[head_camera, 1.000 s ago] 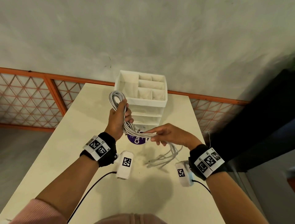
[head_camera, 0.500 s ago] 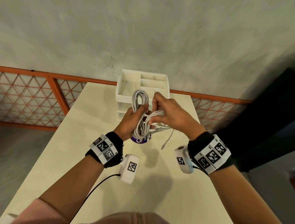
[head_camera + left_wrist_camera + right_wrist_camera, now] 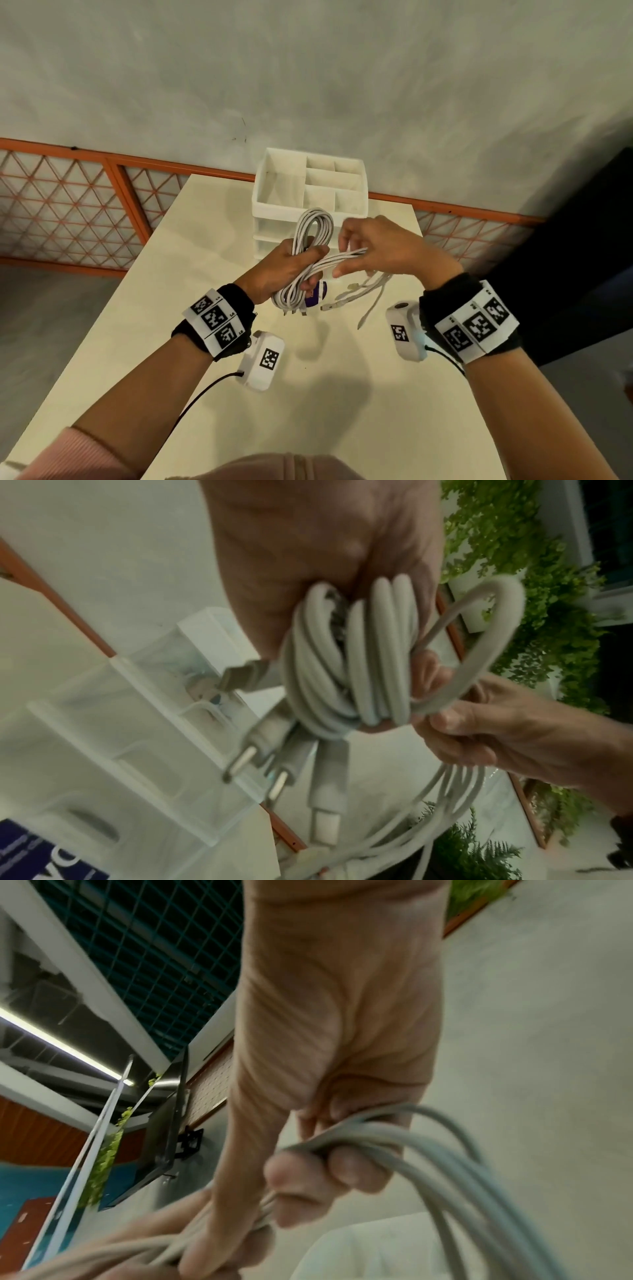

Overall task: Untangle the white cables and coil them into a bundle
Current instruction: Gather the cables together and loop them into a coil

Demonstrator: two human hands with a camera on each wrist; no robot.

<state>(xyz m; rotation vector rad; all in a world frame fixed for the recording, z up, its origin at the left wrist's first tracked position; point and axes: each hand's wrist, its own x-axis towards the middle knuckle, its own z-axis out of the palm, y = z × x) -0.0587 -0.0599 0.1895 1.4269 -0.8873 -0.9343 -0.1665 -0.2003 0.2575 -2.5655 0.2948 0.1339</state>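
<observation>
Hands raised over table (image 3: 191,240): left hand (image 3: 284,265) round white cables (image 3: 310,236), right hand (image 3: 387,246) pinching strands.

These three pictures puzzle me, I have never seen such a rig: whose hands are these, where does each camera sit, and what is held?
No machine here: a person works with bare hands, wearing a camera on the head and one on each wrist. The head view looks down at a cream table with a white organiser at its far end. The left hand grips a coil of white cables. The right hand pinches the loose strands leading from it; their ends hang toward the table. The left wrist view shows the coil and its plugs close up. The right wrist view shows that hand's fingers curled round the strands.
</observation>
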